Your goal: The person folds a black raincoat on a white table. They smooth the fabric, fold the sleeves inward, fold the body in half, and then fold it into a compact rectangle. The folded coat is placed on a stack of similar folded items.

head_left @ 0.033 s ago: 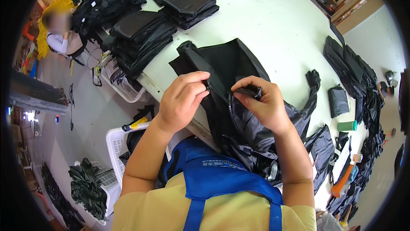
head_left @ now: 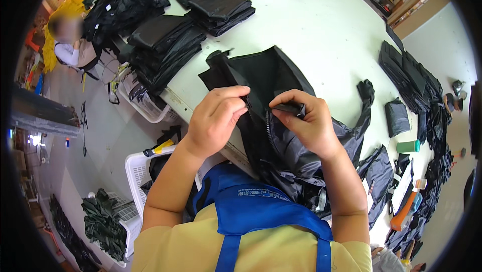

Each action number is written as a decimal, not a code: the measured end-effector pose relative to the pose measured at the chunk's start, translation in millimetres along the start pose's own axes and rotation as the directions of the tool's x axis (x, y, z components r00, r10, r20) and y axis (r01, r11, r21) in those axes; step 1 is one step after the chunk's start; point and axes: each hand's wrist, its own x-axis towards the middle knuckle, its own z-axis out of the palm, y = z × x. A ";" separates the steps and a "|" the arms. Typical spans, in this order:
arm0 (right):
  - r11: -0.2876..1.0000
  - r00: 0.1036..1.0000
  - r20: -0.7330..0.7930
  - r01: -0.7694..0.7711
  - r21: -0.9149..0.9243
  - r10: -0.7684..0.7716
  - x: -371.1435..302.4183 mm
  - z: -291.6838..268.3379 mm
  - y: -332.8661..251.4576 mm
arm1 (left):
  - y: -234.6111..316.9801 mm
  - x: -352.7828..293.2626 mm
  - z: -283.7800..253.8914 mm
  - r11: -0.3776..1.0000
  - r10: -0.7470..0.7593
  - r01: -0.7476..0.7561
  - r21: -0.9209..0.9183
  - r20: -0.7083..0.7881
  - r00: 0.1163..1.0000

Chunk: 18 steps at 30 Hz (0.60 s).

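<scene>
A black zip-front jacket [head_left: 301, 151] lies on the white table in front of me, its front spread apart. My left hand [head_left: 216, 114] is closed in a pinch on the jacket's left front edge, close to the zipper teeth. Opposite it, my right hand [head_left: 306, 121] pinches the other front edge between thumb and fingers, with a folded flap of black fabric sticking out of the grip. The two zipper halves stand apart between my hands. Beyond them the upper part of the jacket [head_left: 258, 68] gapes, showing its dark inside. My fingers cover part of both edges.
Folded black garments [head_left: 165, 41] are stacked at the table's far left, with more along the right. A green cylinder [head_left: 407, 146] and an orange-handled tool [head_left: 404, 214] lie at right. White baskets [head_left: 136, 171] stand left of the table [head_left: 321, 31]. A person [head_left: 68, 46] sits far left.
</scene>
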 end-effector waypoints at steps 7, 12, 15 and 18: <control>0.991 0.993 -0.022 0.115 -0.076 -0.117 -16.7 -3.9 -7.5 | 26.9 10.0 10.1 0.993 0.007 -0.004 -0.115 0.025 1.000; 0.987 0.994 0.004 0.107 -0.117 -0.107 -22.0 -7.5 -13.9 | 32.2 9.7 11.8 0.985 -0.017 0.024 -0.169 0.043 0.999; 0.983 0.997 0.022 0.083 -0.164 -0.081 -23.9 -10.0 -19.5 | 35.2 9.2 13.7 0.984 -0.013 0.020 -0.176 0.040 0.999; 0.986 0.998 0.030 0.062 -0.154 -0.058 -25.5 -10.6 -15.7 | 35.2 8.7 15.1 0.983 -0.031 0.034 -0.180 0.021 0.999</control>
